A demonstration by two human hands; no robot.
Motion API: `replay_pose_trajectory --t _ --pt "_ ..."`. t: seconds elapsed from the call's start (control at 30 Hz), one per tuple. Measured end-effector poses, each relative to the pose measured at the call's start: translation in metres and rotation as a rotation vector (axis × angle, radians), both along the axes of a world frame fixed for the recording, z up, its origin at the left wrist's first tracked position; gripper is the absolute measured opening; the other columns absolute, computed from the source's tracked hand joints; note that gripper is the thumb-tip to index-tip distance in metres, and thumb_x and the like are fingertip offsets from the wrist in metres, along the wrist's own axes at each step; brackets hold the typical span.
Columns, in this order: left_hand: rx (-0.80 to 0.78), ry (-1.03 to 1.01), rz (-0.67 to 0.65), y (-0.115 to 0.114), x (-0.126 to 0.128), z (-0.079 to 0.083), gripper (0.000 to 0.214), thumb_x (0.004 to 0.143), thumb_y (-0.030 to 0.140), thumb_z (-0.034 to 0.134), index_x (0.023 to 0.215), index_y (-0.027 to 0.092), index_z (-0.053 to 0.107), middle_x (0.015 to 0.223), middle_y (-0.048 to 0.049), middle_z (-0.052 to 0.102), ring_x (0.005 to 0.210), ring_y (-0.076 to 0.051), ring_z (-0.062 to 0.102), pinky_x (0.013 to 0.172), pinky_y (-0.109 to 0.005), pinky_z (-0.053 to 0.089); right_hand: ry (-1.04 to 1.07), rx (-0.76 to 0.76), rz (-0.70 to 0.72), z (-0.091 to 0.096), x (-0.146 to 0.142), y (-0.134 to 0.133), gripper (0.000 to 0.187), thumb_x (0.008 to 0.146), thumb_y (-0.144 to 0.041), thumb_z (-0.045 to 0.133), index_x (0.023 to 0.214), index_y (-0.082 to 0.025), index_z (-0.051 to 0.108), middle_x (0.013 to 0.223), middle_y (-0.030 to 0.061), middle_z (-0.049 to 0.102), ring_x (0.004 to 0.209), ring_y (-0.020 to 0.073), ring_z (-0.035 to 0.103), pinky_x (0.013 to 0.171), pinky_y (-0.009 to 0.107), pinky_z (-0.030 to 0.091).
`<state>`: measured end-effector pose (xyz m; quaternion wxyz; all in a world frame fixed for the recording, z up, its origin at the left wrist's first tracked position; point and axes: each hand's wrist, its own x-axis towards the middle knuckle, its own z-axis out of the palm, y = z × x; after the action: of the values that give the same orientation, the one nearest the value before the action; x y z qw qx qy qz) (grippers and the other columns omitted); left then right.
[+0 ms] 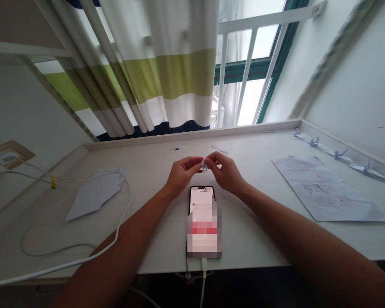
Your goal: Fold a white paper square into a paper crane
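My left hand point(182, 172) and my right hand point(225, 171) meet above the middle of the desk. Both pinch a small piece of folded white paper point(204, 164) between thumb and fingertips, the left from the left side, the right from the right. The paper is tiny and its shape is hard to read. Just in front of my hands a phone point(203, 222) lies flat on the desk point(154, 205), screen lit, with a cable plugged in at its near end.
A stack of folded white sheets point(94, 193) lies at the left, with a white cable point(83, 252) looping round it. A printed sheet point(324, 190) lies at the right. Several small paper cranes point(336, 154) line the right wall edge. A striped curtain point(154, 77) and window are behind.
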<state>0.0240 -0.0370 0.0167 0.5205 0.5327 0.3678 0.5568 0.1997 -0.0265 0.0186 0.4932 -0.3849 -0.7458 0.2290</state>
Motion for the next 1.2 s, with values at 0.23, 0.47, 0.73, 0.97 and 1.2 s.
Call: replay_pose_trajectory --t 0.23,0.47,0.73,0.97,1.2 --pt "-0.013 0.027 -0.019 0.0002 -0.0029 0.0026 0.036 0.066 0.029 0.092 0.097 0.016 0.081 0.092 -0.0081 0.081 0.087 -0.021 0.075 0.093 -0.042 0.059 -0.001 -0.071 0.015 0.0026 -0.0009 -0.0021 0.021 0.100 -0.036 0.059 0.088 -0.021 0.064 0.084 0.0056 0.074 0.077 0.0204 0.067 0.073 0.036 0.055" --pt "-0.024 0.034 -0.022 -0.0023 -0.0013 0.0035 0.037 0.068 0.035 0.093 0.097 0.015 0.080 0.091 -0.0079 0.081 0.086 -0.020 0.074 0.090 -0.041 0.059 0.035 -0.124 0.043 0.0006 -0.0008 -0.0029 0.022 0.102 -0.040 0.056 0.089 -0.022 0.059 0.073 0.0009 0.067 0.064 0.0170 0.062 0.063 0.032 0.051" --pt "0.059 0.066 0.073 0.0015 -0.0020 -0.0033 0.033 0.080 0.049 0.085 0.088 0.017 0.080 0.083 -0.0045 0.078 0.079 -0.016 0.071 0.079 -0.033 0.061 0.005 -0.085 0.081 0.0040 -0.0020 -0.0057 0.019 0.100 -0.041 0.062 0.101 -0.021 0.064 0.086 0.0042 0.072 0.078 0.0193 0.067 0.072 0.035 0.056" --pt "0.141 0.126 0.126 0.0036 -0.0040 -0.0034 0.032 0.078 0.048 0.086 0.084 0.017 0.080 0.078 -0.0040 0.077 0.072 -0.016 0.070 0.073 -0.031 0.060 0.044 -0.141 0.059 0.0044 -0.0037 -0.0055 0.029 0.098 -0.048 0.065 0.089 -0.020 0.067 0.087 0.0055 0.073 0.081 0.0201 0.067 0.075 0.036 0.057" --pt "0.123 0.143 0.058 0.0028 -0.0071 -0.0052 0.034 0.072 0.035 0.092 0.098 0.016 0.081 0.095 -0.0088 0.082 0.088 -0.022 0.076 0.085 -0.037 0.062 0.113 -0.163 0.046 0.0034 -0.0024 -0.0030 0.032 0.096 -0.050 0.066 0.089 -0.019 0.069 0.088 0.0064 0.075 0.081 0.0201 0.068 0.074 0.036 0.056"
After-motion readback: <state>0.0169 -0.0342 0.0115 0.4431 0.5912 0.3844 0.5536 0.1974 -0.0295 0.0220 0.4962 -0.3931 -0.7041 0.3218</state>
